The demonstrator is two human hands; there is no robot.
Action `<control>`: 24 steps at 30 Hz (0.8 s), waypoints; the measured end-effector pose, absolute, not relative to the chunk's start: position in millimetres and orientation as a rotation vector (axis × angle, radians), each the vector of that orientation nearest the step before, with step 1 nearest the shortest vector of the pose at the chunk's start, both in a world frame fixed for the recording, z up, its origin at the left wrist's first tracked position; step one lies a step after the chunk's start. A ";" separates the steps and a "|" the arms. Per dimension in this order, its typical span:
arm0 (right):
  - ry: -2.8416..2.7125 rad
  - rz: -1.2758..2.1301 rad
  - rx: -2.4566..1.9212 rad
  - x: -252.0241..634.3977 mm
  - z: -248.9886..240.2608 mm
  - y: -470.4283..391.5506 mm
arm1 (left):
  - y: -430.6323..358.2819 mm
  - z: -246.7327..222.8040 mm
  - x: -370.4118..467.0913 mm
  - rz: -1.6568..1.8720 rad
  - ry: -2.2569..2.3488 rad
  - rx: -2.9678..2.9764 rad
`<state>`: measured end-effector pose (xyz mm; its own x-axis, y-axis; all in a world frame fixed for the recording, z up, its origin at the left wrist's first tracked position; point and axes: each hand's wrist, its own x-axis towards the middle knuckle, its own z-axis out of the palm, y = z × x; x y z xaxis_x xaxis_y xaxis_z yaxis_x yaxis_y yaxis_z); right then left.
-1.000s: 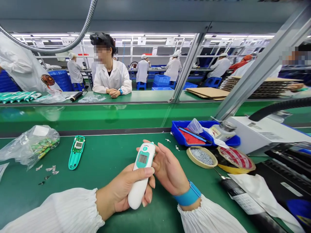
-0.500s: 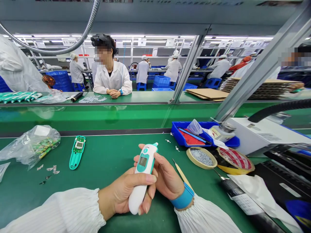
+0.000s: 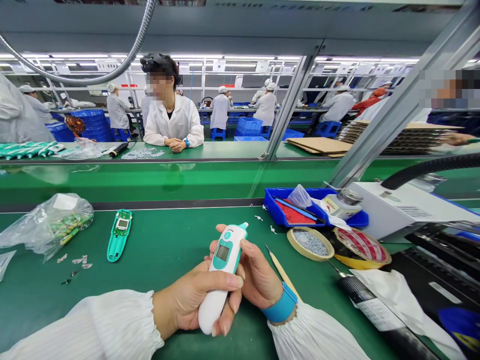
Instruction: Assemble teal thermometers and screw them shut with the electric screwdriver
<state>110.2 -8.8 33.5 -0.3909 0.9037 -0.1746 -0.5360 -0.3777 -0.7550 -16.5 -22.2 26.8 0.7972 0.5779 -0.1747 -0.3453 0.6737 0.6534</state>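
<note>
Several small clear pieces (image 3: 79,260) lie loose on the counter (image 3: 161,230), right of my left sleeve's reach and below the plastic bag (image 3: 28,230); a careless sweep of the sleeve (image 3: 97,320) could scatter them. Near them, the teal half-shell (image 3: 119,240) has its board facing up, so a knock might damage it. My left hand (image 3: 187,300) grips the lower body of the white handheld device (image 3: 222,265), thumb across its front. The device tilts above the counter, between my palms; its smooth casing could slip if that thumb eased. My right hand (image 3: 262,280) is closed about its upper part. Beside it, the pointed pick (image 3: 279,265) could prick me if I moved carelessly.

As for what I can't make out: the bag's crumpled film blurs its contents, the screen is unreadable, my fingers hide the device's back, my right wrist covers the pick's end, and the frame cuts off the black-bodied driver (image 3: 369,300).
</note>
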 end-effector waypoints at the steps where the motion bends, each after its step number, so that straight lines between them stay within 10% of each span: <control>1: -0.755 1.907 -0.721 110.0 33.1 -8.6 | -22.1 26.5 -16.2 0.536 0.383 0.638; 24: -0.749 1.973 -0.608 111.0 30.5 -7.6 | -22.3 25.3 -14.8 0.540 0.352 0.612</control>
